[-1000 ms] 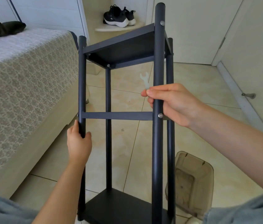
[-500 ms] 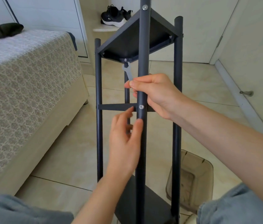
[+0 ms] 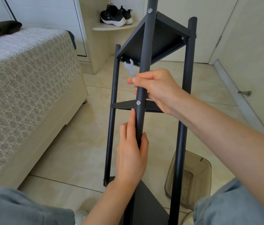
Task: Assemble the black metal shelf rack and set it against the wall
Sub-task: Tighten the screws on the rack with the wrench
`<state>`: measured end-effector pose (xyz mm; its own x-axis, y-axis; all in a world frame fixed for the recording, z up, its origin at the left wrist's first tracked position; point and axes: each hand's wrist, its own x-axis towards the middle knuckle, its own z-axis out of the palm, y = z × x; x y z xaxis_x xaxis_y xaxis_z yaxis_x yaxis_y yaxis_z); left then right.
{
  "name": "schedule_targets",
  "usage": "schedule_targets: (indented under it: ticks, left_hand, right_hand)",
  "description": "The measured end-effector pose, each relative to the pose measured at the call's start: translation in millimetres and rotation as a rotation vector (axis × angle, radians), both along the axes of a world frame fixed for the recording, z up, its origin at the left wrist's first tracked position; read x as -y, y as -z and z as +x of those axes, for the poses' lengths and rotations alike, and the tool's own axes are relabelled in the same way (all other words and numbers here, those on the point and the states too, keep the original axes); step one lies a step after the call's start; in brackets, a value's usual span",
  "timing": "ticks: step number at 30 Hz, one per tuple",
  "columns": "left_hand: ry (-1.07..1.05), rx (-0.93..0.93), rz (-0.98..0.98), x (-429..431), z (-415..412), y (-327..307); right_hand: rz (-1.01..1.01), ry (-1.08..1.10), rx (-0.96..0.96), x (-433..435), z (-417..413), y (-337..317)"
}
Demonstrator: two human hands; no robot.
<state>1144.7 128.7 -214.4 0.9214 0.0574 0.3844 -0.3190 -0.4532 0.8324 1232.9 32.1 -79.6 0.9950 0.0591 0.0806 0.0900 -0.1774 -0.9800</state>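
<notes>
- Right hand (image 3: 158, 90) grips the black metal shelf rack (image 3: 158, 44) by its front post, small flat silver wrench (image 3: 130, 67) pinched alongside.
- Left hand (image 3: 132, 153) wraps that post lower.
- Rack stands on beige floor tiles (image 3: 82, 143); doubled grip could drop the wrench.

The left hand (image 3: 132, 153) grips the post (image 3: 146, 46), forefinger straight along it, just below the right hand (image 3: 158, 90), whose fingers curl round the same post.

Bright, soft daylight; the pale floor tiles (image 3: 79, 151) show a mild sheen and faint shadows. The black rack (image 3: 148, 46) reads flat and dark. Wide-angle distortion bows the bed (image 3: 30, 78) near the edges; detail is slightly soft
</notes>
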Motion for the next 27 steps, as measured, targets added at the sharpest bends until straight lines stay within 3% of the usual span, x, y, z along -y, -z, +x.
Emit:
schedule_targets:
  ticks: [5,20,27]
  left_hand:
    - [-0.046,0.057,0.014,-9,3,10]
    - [-0.107,0.19,0.044,-19,15,23]
    - [-0.116,0.219,0.043,-20,19,21]
  right_hand:
    - [-0.098,-0.009,0.03,-2,1,1]
    - [-0.149,-0.08,-0.023,-7,8,2]
    - [-0.267,0.03,0.011,11,-1,6]
